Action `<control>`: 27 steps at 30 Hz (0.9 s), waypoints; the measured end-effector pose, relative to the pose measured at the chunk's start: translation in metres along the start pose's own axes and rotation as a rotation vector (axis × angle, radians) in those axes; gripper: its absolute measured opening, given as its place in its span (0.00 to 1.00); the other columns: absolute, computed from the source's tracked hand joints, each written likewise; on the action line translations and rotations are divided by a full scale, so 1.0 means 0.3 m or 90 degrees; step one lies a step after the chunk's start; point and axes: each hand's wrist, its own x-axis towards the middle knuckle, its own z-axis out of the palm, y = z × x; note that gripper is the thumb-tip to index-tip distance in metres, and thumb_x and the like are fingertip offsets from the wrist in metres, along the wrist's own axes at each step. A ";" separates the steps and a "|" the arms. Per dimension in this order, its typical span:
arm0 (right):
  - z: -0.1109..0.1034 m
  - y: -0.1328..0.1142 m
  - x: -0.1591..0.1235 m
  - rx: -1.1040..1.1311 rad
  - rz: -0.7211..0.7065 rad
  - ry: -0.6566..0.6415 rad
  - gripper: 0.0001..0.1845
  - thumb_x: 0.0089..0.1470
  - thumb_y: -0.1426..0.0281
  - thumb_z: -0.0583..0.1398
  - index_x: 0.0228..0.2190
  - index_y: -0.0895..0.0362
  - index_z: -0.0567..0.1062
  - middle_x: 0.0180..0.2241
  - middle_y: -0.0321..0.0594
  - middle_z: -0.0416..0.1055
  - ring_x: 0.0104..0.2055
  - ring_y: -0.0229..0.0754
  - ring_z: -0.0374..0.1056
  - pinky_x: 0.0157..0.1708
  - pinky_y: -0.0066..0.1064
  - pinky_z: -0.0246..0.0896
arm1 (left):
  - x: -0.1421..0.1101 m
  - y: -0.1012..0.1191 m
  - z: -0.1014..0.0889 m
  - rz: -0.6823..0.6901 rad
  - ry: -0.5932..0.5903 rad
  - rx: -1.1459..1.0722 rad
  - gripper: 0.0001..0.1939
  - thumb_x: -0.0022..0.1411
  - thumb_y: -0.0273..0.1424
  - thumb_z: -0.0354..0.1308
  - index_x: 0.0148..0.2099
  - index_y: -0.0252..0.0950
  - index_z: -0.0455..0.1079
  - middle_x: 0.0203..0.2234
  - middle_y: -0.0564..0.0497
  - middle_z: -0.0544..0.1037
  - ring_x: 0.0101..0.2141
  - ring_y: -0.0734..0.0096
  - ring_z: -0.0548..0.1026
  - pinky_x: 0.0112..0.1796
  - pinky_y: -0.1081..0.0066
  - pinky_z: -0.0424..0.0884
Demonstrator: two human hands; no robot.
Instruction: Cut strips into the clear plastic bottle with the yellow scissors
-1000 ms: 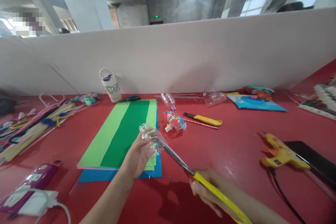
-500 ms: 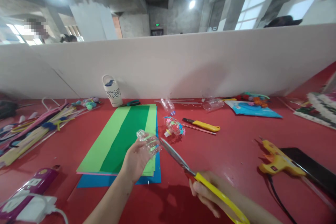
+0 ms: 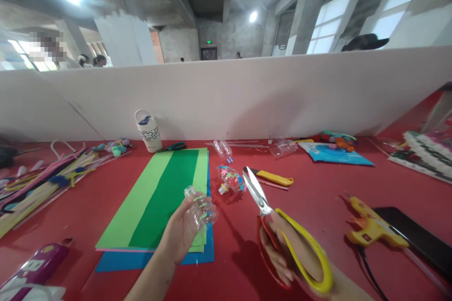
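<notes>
A clear plastic bottle piece (image 3: 202,209), with its neck pointing up and left, is gripped in my left hand (image 3: 180,233) over the green paper sheets (image 3: 165,188). My right hand (image 3: 282,249) is closed on a pair of scissors (image 3: 263,202) with one yellow and one red handle loop. The scissor blades are slightly parted and point up and left, apart from the bottle piece. Just beyond, between the hands, lies a small clear bottle decorated with coloured stars (image 3: 231,179). Behind the blade tips rests a yellow utility knife (image 3: 273,178).
A yellow glue gun (image 3: 374,225) and a black phone (image 3: 413,230) lie at the right. White tumbler (image 3: 149,135), clear bottle parts (image 3: 283,147) and a blue packet (image 3: 337,154) stand or lie along the white partition (image 3: 197,99). Pipe cleaners (image 3: 45,174) are heaped at left.
The scissors have moved away from the bottle piece to the right and turned more upright, their handles spreading apart. My left hand still holds the bottle piece. The view has tilted slightly.
</notes>
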 end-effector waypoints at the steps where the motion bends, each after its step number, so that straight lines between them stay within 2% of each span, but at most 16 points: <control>1: -0.005 0.006 0.004 0.007 0.019 -0.011 0.35 0.50 0.34 0.49 0.24 0.54 0.66 0.10 0.23 0.54 0.08 0.30 0.48 0.09 0.23 0.53 | -0.001 0.002 0.002 -0.002 0.006 0.000 0.08 0.63 0.29 0.54 0.38 0.33 0.74 0.35 0.44 0.82 0.35 0.61 0.81 0.41 0.60 0.77; 6: -0.006 0.039 0.003 0.031 0.089 -0.051 0.34 0.57 0.39 0.48 0.23 0.57 0.68 0.09 0.24 0.55 0.07 0.30 0.48 0.07 0.21 0.51 | -0.005 0.007 0.008 -0.003 0.020 0.003 0.06 0.62 0.27 0.55 0.37 0.34 0.74 0.33 0.45 0.83 0.35 0.60 0.81 0.44 0.58 0.77; 10: 0.005 0.039 -0.005 0.052 0.059 -0.046 0.34 0.49 0.37 0.56 0.22 0.57 0.68 0.08 0.25 0.57 0.08 0.29 0.51 0.08 0.20 0.52 | -0.007 0.006 0.008 -0.004 0.018 0.008 0.06 0.61 0.27 0.55 0.38 0.33 0.73 0.33 0.45 0.83 0.36 0.59 0.82 0.46 0.56 0.76; 12: 0.003 0.023 -0.005 0.071 0.041 -0.035 0.34 0.46 0.35 0.57 0.23 0.56 0.68 0.09 0.24 0.57 0.08 0.29 0.50 0.09 0.20 0.54 | -0.006 0.007 0.009 -0.007 0.034 0.013 0.06 0.61 0.27 0.55 0.40 0.33 0.72 0.33 0.44 0.83 0.37 0.58 0.82 0.48 0.55 0.75; 16: -0.014 -0.016 0.003 0.106 0.076 -0.020 0.37 0.54 0.35 0.47 0.22 0.56 0.68 0.09 0.25 0.56 0.08 0.29 0.48 0.08 0.21 0.54 | -0.001 0.004 0.008 -0.009 0.061 0.034 0.09 0.62 0.27 0.54 0.44 0.31 0.70 0.39 0.40 0.82 0.39 0.56 0.82 0.48 0.53 0.75; 20: -0.017 -0.020 0.006 0.119 0.138 -0.003 0.39 0.66 0.46 0.36 0.22 0.57 0.70 0.08 0.27 0.56 0.07 0.30 0.48 0.07 0.20 0.57 | 0.003 -0.004 -0.004 -0.007 0.026 0.054 0.11 0.64 0.28 0.53 0.48 0.30 0.69 0.48 0.38 0.79 0.38 0.56 0.81 0.45 0.55 0.77; 27: -0.014 0.000 0.010 0.102 0.202 -0.047 0.44 0.68 0.53 0.30 0.19 0.59 0.72 0.06 0.31 0.56 0.05 0.32 0.50 0.04 0.21 0.55 | -0.001 -0.007 -0.002 -0.033 0.036 0.076 0.18 0.66 0.27 0.51 0.57 0.28 0.64 0.50 0.36 0.78 0.38 0.56 0.81 0.40 0.59 0.78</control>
